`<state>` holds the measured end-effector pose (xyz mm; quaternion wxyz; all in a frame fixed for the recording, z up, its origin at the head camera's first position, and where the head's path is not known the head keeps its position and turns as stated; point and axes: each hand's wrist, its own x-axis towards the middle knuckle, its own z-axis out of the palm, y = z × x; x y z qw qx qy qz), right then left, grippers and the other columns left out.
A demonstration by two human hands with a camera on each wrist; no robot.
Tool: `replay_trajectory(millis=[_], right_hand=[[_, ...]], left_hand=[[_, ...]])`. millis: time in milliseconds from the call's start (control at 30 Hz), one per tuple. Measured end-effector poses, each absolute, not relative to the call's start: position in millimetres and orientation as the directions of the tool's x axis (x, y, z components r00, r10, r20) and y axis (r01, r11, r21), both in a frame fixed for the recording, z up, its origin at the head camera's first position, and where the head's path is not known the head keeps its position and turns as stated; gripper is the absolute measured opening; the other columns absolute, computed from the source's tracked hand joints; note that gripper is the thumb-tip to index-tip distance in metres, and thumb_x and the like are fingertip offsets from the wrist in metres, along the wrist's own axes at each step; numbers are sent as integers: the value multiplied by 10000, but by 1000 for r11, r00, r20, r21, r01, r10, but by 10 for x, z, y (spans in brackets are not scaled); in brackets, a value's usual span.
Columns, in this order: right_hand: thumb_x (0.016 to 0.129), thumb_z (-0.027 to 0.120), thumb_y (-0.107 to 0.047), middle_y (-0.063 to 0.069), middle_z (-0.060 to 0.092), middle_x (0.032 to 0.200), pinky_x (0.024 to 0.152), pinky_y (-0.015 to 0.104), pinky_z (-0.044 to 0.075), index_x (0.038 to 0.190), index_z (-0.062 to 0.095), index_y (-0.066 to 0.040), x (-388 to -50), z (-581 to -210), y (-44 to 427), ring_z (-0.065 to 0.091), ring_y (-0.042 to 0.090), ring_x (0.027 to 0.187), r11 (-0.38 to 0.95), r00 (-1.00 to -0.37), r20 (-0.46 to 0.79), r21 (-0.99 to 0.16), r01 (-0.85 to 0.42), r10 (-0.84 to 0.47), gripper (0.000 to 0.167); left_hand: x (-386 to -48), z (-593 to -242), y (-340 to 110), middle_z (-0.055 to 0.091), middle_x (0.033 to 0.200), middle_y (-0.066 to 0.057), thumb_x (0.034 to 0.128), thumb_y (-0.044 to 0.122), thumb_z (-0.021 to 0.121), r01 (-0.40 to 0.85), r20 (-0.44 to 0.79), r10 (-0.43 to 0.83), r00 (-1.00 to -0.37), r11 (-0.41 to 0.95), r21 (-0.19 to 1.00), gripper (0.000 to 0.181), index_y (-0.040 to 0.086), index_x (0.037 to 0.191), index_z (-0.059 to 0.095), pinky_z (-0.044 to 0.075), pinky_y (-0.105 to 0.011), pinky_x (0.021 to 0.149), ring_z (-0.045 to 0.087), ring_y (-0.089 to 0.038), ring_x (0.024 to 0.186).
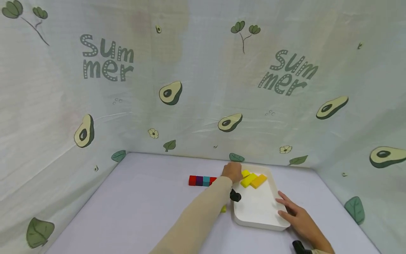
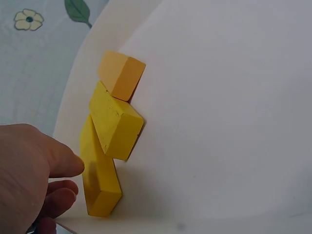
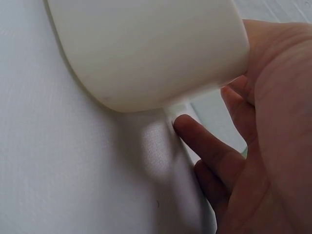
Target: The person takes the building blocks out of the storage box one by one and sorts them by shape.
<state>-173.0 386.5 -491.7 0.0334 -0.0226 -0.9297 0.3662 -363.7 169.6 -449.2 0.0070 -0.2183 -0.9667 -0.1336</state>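
Observation:
My left hand [image 1: 233, 171] reaches over the left side of a white tray [image 1: 253, 218]. In the left wrist view its thumb is beside the nearest yellow block [image 2: 100, 183], with the other fingers bent underneath; nothing shows between them. Another yellow block [image 2: 117, 126] and an orange block [image 2: 122, 75] lie in the tray, slanted against one another. My right hand [image 1: 299, 220] rests at the tray's right rim, thumb and fingertips at the edge. From the right wrist, its fingers [image 3: 209, 146] look extended below the tray's outer wall; the thumb is partly hidden.
Left of the tray, a row of red, purple and blue blocks [image 1: 199, 181] runs partly behind the left forearm. A yellow-green block [image 1: 223, 209] peeks out beside that sleeve. Patterned cloth [image 1: 196, 137] hangs behind and at both sides of the white table [image 1: 133, 211].

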Motion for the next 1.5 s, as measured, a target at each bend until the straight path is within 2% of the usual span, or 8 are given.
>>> replay_trajectory(millis=[267,700,900,967,1067,1167,1300,1500], right_hand=[[943,665,-467,46,298,1613,909,-15,162,1409,579,-107,-1728,-4929,3884,247,393,1455,725,-996,51,-689,19,74,595],[941,671,-456,67,309,1609,877,-41,141,1401,585,-101,-1712,-4966,3863,248,421,1450,726,-995,59,-688,16,78,588],[941,665,-470,61,300,1613,891,-28,152,1405,579,-95,-1749,-4942,3864,252,416,1459,727,-996,59,-687,13,73,602],[944,661,-470,49,294,1616,975,38,202,1410,575,-100,-1758,-4916,3865,248,412,1462,731,-996,52,-682,21,77,602],[948,658,-466,39,291,1617,1111,261,267,1414,572,-104,-1764,-4885,3859,245,404,1466,737,-996,39,-675,32,78,596],[950,660,-454,47,295,1616,1099,202,264,1411,574,-100,-1754,-4880,3851,243,386,1467,729,-996,48,-684,20,73,588],[948,670,-435,68,313,1608,890,-44,153,1394,588,-93,-1737,-4904,3852,248,382,1460,711,-995,79,-703,-10,64,567],[942,684,-422,83,317,1604,896,-42,157,1381,597,-82,-1736,-4937,3862,255,424,1451,704,-995,80,-710,-11,65,562]], left_hand=[[-3682,-4593,1761,586,699,53,908,273,745,484,80,477,-875,864,137,134,154,967,763,465,-248,625,514,-130,628],[-3606,-4450,1680,602,819,56,927,206,729,495,-39,512,-858,845,203,141,161,1061,738,470,-258,698,523,-142,707],[-3622,-4491,1694,589,762,44,914,230,741,491,8,496,-868,855,166,131,151,1018,743,479,-253,691,521,-145,675],[-3628,-4503,1703,583,751,48,906,243,746,490,27,492,-870,857,159,141,151,1012,744,480,-254,703,521,-148,681],[-3641,-4529,1710,574,732,47,897,256,751,493,48,492,-869,856,153,128,150,967,742,472,-262,698,515,-148,686],[-3632,-4562,1718,567,725,45,893,269,751,493,80,486,-870,858,146,131,147,939,742,470,-269,721,504,-149,714],[-3608,-4591,1727,555,732,37,898,304,735,488,115,477,-871,867,104,163,148,944,746,471,-274,766,487,-158,751],[-3614,-4616,1732,532,766,12,886,396,750,458,105,447,-889,874,163,279,139,994,741,463,-268,725,480,-169,760]])
